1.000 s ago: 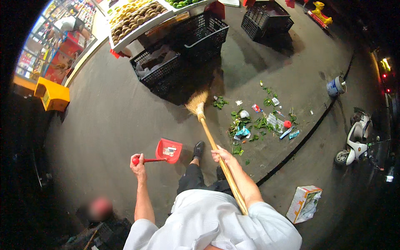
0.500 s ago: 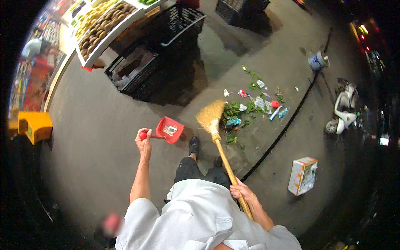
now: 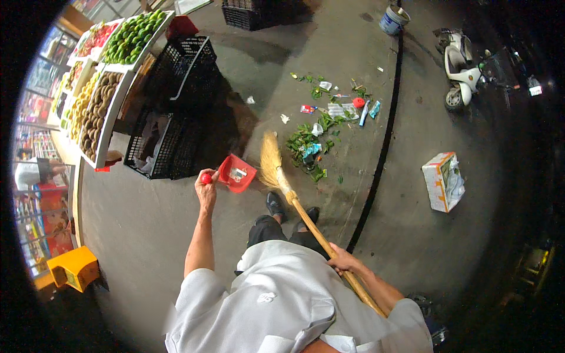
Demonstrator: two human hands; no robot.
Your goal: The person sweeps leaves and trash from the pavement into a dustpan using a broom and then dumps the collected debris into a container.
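Observation:
My left hand [image 3: 206, 191] is closed round the handle of a red dustpan [image 3: 238, 174], which has some pale scraps in its pan. Wrapped round the wooden stick of a straw broom [image 3: 307, 220] is my right hand [image 3: 345, 262]. The broom's bristles fan out at the floor between the dustpan and a scattered heap of green leaves [image 3: 303, 141]. Among and beyond the leaves lie a red round thing [image 3: 358, 102], a clear plastic tray [image 3: 342, 111], a red packet [image 3: 308, 109], blue wrappers [image 3: 312, 150] and white scraps.
Black crates [image 3: 154, 144] stand at the left beside a fruit stand [image 3: 112, 94]. A yellow box-like thing [image 3: 73, 268] is at lower left. Right of a black line on the floor [image 3: 381, 165] are a white carton [image 3: 442, 182] and a scooter [image 3: 462, 73]; a bucket [image 3: 393, 21] stands farther off.
The view has turned, so the fruit stand and crates sit lower and farther left, and the litter higher. Both hands keep hold of the dustpan and broom; the bristles are nearer the dustpan.

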